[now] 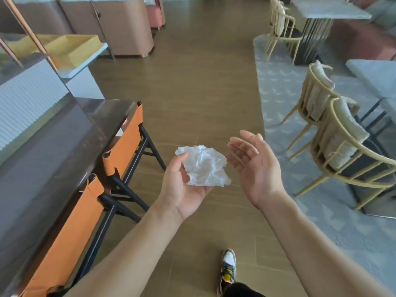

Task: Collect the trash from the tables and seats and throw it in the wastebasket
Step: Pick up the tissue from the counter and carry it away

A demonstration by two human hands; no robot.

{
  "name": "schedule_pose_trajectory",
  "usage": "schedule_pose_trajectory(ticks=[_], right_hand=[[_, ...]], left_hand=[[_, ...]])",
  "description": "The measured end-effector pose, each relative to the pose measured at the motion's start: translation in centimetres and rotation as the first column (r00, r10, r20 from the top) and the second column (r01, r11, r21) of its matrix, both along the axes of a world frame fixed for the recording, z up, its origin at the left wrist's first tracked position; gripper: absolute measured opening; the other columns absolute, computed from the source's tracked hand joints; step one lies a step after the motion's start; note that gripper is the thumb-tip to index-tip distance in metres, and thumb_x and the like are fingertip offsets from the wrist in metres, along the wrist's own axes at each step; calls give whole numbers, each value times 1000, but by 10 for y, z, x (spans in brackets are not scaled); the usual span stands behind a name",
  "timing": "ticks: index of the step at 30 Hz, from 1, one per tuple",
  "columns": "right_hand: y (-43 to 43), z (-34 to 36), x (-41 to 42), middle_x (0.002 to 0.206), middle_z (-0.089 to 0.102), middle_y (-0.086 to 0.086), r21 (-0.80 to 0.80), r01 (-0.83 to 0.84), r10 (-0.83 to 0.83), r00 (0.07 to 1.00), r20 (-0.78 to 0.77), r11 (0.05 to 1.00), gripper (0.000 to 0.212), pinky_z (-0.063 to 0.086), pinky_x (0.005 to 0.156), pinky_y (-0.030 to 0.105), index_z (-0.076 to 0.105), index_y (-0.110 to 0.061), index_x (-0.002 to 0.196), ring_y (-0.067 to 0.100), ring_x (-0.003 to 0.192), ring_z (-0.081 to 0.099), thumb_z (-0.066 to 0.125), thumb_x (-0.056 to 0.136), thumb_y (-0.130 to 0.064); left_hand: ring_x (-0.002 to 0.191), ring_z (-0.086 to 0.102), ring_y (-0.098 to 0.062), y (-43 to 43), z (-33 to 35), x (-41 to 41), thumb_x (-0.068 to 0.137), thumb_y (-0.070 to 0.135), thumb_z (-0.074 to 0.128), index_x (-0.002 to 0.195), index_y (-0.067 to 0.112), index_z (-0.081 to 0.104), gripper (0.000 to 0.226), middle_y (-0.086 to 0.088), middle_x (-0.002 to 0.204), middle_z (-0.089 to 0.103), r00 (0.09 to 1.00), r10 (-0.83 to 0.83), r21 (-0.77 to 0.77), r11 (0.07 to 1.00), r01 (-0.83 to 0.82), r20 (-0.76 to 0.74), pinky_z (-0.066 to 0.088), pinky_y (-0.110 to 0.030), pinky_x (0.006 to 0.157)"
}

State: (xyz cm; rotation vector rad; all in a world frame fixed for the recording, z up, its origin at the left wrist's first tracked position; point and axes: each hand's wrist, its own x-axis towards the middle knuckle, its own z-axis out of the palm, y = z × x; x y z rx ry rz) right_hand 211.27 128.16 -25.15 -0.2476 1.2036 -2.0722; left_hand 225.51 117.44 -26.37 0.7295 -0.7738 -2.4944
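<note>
A crumpled white tissue [203, 167] lies in the palm of my left hand [182, 187], which is turned up at mid-frame with its thumb curled against the tissue's left edge. My right hand [255, 166] hovers just to the right of the tissue, palm up, fingers spread and relaxed, holding nothing. Both hands are above the wooden floor of an aisle. No wastebasket is in view.
A dark table [49, 151] with two orange-backed chairs [124, 142] stands on my left. Beige-framed cushioned chairs [342, 151] and grey tables [377, 76] stand on a grey rug to the right. A pink counter [126, 24] is far ahead. My shoe [228, 269] is below.
</note>
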Motion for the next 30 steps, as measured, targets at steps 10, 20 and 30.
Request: schedule_pose_trajectory(ticks=[10,20,30], right_hand=[[-154,27,-166,119,74,10,5,-158,158,987,-25,987,44,52,111,46,69,-17,124,30,126,67,55,96,-47],[-351,16,-272,117,72,11,19,-251,251,966,-64,968,37,53,107,45,67,-15,124,26,115,69,45,109,-39],[-577,36,-363,116,75,7,23,-299,300,951,-68,954,43,55,93,37,70,-19,122,24,113,71,54,94,-48]], left_hand=[[102,73,-33,-129,11,-157,103,35,53,121,14,73,35,-16,123,72,989,142,16,990,-142,-38,61,-46,82],[101,72,-28,-318,-14,-268,95,35,59,113,16,77,32,-11,118,72,976,214,-43,975,-216,-34,54,-44,88],[108,66,-27,-552,11,-363,91,36,63,119,16,73,36,-10,122,69,971,227,-69,970,-233,-80,50,-41,91]])
